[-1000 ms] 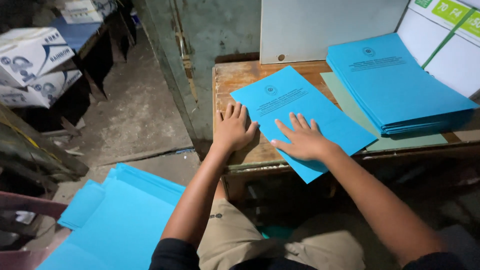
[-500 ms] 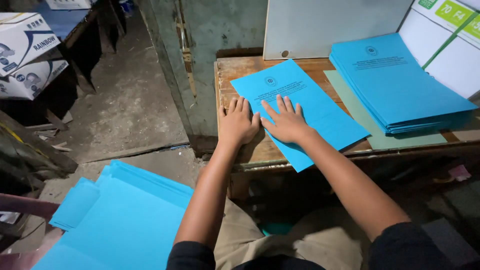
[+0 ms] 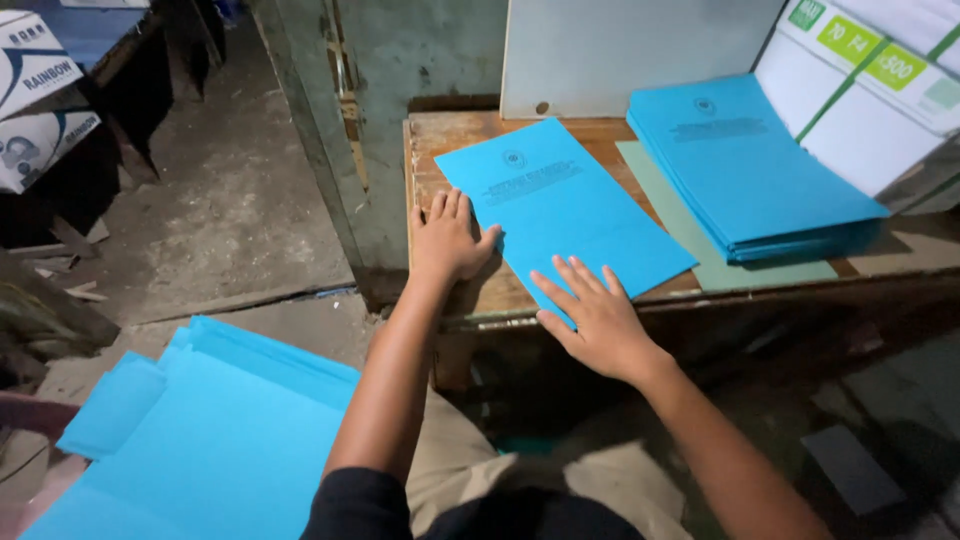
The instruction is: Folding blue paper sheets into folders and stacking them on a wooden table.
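Blue folder (image 3: 565, 215), a single printed sheet, lies slanted on the wooden tabletop (image 3: 440, 150), its near corner jutting past the tabletop's front edge. We press our left hand (image 3: 447, 240) flat beside the folder's left edge, fingers spread and released, thumb touching the sheet. Our right hand (image 3: 598, 322) hovers at the folder's near corner over the tabletop's edge, fingers open, grasping nothing. Right of the folder sits one stack of blue folders (image 3: 745, 170) on one pale green sheet (image 3: 700, 245), a bare strip of wood between them. Behind that stack lean two white paper reams (image 3: 870, 110). Left of the tabletop, lower down, another blue pile (image 3: 210, 440) spreads near open concrete floor (image 3: 225, 200).
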